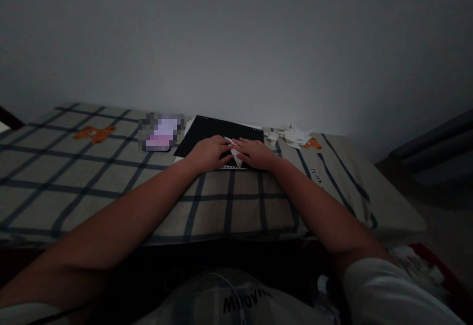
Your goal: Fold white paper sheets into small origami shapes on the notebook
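Head view: a small white folded paper piece (234,154) lies on a black flat board (207,133) atop the checked fabric-covered surface (111,177). The left hand (209,152) and right hand (255,153) lie flat, fingertips pressing it from either side. Judged light, thin, easily creased; best held at the edges. Its point appears to aim down toward the person, long axis roughly front-to-back. White paper scraps (295,135) lie near, to the right.

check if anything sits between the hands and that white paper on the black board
Nothing visible does. The left hand and right hand both rest directly on the small white paper lying on the black board. The paper scraps lie off to the right.
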Demonstrator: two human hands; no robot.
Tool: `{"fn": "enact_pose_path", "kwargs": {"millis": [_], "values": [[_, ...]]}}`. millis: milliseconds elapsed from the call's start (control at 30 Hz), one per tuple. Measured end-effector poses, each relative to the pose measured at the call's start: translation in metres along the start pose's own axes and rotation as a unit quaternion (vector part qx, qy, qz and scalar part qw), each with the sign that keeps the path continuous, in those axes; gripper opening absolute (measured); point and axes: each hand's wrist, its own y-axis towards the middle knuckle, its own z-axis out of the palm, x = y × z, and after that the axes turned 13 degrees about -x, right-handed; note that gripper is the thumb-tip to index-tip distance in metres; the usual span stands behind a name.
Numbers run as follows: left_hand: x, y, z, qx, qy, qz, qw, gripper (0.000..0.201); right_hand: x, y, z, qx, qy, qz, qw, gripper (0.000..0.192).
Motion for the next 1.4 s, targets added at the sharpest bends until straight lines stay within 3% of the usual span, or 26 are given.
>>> {"fn": "enact_pose_path", "kwargs": {"millis": [200,433,900,1400], "values": [[-0.003,-0.001,0.004,0.039,-0.013,-0.006,0.999,0.047,0.001,-0.001,0.001,-0.039,0.019,0.011,0.999,0.053],[0.001,-0.001,0.006,0.034,-0.031,-0.008,0.999,0.047,-0.002,-0.001,0.002,-0.081,0.036,0.0,0.996,0.046],[0.004,0.0,0.002,0.037,-0.061,0.029,0.997,0.039,0.005,0.002,-0.008,-0.086,-0.009,0.008,0.996,0.039],[0.007,0.0,0.007,0.039,-0.096,0.019,0.994,0.044,0.006,0.005,-0.007,-0.066,-0.047,0.037,0.996,0.041]]}}
